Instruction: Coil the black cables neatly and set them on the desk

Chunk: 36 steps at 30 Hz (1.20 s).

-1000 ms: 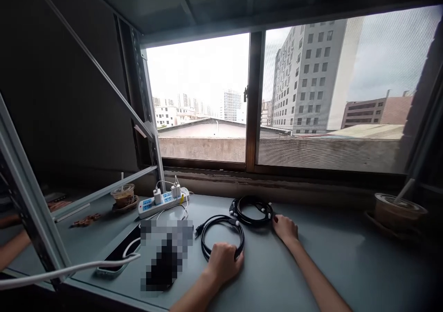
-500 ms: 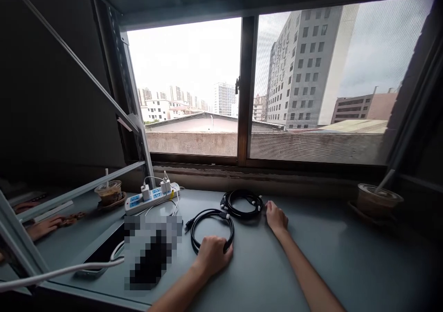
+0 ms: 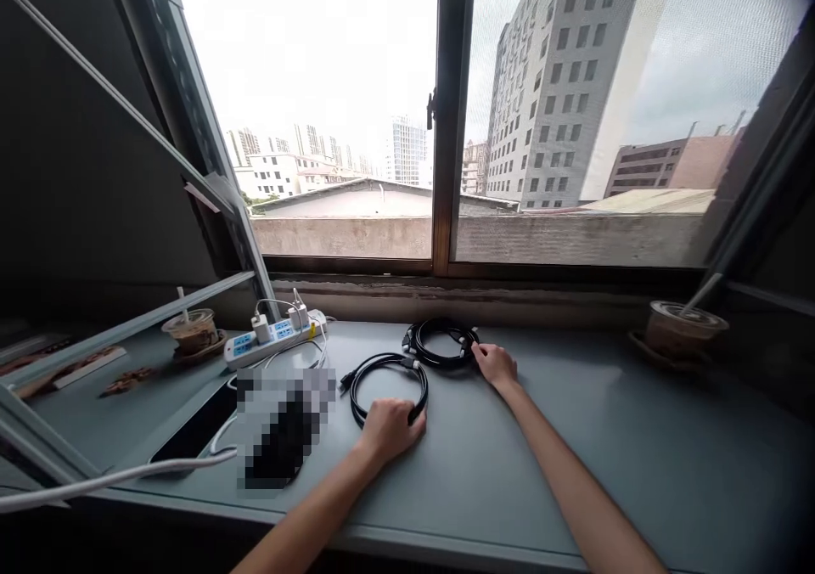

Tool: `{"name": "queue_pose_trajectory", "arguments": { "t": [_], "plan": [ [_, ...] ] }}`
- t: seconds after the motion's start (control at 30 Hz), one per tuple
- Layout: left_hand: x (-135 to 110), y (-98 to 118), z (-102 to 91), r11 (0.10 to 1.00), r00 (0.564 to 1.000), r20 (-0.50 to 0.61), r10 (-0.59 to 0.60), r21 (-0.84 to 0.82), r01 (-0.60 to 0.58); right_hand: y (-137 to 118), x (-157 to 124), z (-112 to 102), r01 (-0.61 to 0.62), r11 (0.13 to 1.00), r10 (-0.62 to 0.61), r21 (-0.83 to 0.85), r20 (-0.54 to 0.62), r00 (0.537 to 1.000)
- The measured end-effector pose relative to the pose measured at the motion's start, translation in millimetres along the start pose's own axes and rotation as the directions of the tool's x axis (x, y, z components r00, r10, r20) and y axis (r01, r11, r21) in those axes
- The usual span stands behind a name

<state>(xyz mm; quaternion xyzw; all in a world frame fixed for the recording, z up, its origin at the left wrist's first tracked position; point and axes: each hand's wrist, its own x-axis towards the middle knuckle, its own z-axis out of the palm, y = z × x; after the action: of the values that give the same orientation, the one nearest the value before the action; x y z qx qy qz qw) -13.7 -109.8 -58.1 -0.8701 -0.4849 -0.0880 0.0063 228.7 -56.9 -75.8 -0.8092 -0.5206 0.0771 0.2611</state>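
Two coiled black cables lie on a grey table [image 3: 573, 438] below a window. My left hand [image 3: 390, 428] rests palm down on the near edge of the nearer coil [image 3: 384, 379], fingers curled over the cable. My right hand [image 3: 495, 363] lies at the right edge of the farther coil [image 3: 439, 342], its fingers touching the cable. Whether either hand grips its coil is hard to tell.
A white power strip [image 3: 273, 336] with chargers plugged in sits left of the coils, a dark tablet [image 3: 197, 430] with a white cable in front of it. An iced drink cup [image 3: 189, 330] stands far left, another cup [image 3: 682, 326] far right. A metal shelf frame [image 3: 127, 328] crosses the left.
The view has tilted and shifted slightly, so everything sits higher in frame. My right hand has closed in onto the farther coil. The other person's hand at far left is gone from view.
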Motion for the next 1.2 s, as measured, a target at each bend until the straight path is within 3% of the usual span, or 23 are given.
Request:
{"name": "queue_pose_trajectory", "arguments": {
  "t": [0.37,0.6,0.73,0.8,0.83,0.9,0.93,0.97,1.0,1.1,1.2],
  "plan": [
    [-6,0,0.0,0.997,0.999,-0.041,0.017,-0.074,-0.02,5,-13,-3,-0.04,0.994,0.052,0.098,-0.124,0.991],
    [-13,0,-2.1,0.982,0.995,-0.098,-0.014,-0.19,-0.005,0,-23,-6,0.025,0.975,0.037,0.222,-0.27,0.962],
    [-17,-2,-12.8,0.953,0.983,-0.15,-0.102,-0.3,0.053,-9,-33,-13,0.165,0.942,-0.047,0.292,-0.373,0.927],
    [-17,0,-24.3,0.862,0.966,-0.165,-0.197,-0.498,0.091,-20,-41,-16,0.276,0.912,-0.143,0.303,-0.395,0.908],
    [-17,1,-32.0,0.751,0.961,-0.142,-0.239,-0.654,0.09,-27,-45,-17,0.335,0.892,-0.2,0.305,-0.397,0.896],
    [-15,4,-50.9,0.37,0.966,-0.054,-0.253,-0.928,0.045,-44,-54,-18,0.449,0.839,-0.32,0.306,-0.39,0.864],
    [-13,5,-61.6,0.184,0.977,-0.026,-0.213,-0.983,0.014,-53,-59,-20,0.501,0.809,-0.378,0.308,-0.38,0.844],
    [-11,6,-72.7,0.06,0.982,-0.028,-0.187,-0.998,-0.017,-63,-64,-23,0.547,0.777,-0.434,0.311,-0.365,0.824],
    [-8,8,-83.6,0.003,0.982,-0.039,-0.182,-0.999,-0.04,-73,-69,-27,0.588,0.745,-0.487,0.315,-0.345,0.802],
    [1,12,-111.8,0.046,0.959,-0.071,-0.275,-0.997,-0.061,-103,-83,-55,0.677,0.668,-0.612,0.31,-0.289,0.736],
    [10,18,-130.3,0.023,0.966,-0.068,-0.25,-0.998,-0.065,-132,-96,-96,0.694,0.672,-0.637,0.258,-0.276,0.72]
  ]
}}
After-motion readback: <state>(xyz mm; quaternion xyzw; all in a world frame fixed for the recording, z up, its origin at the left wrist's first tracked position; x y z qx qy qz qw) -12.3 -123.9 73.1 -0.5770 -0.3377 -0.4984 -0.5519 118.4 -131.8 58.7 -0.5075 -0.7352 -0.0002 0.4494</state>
